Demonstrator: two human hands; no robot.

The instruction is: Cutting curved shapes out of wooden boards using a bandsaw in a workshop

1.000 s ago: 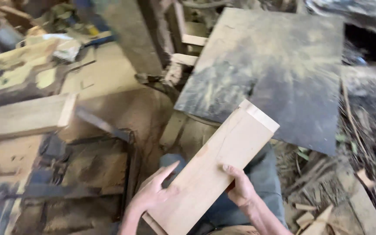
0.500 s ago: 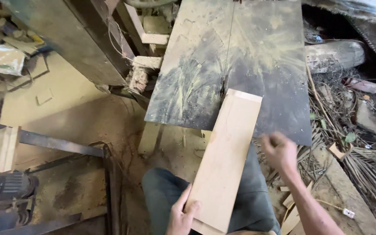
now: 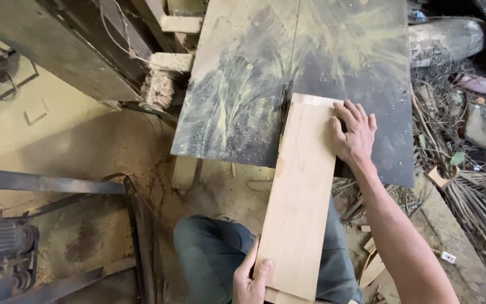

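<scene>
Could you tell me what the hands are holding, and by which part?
A long pale wooden board: the left hand grips its near end, the right hand lies flat on its far right edge.

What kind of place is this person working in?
Probably a rough, informal woodworking shop. A wooden board lies on a sawdust-strewn saw table beside the blade, and an electric motor sits on the dusty floor.

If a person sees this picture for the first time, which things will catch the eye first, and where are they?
The pale wooden board in the middle stands out first, its far end lying on the dark, sawdust-covered saw table beside the thin blade slot. The right hand presses flat on the board's far right corner, while the left hand holds its near end at the bottom edge. At lower left sits a dusty motor.
</scene>
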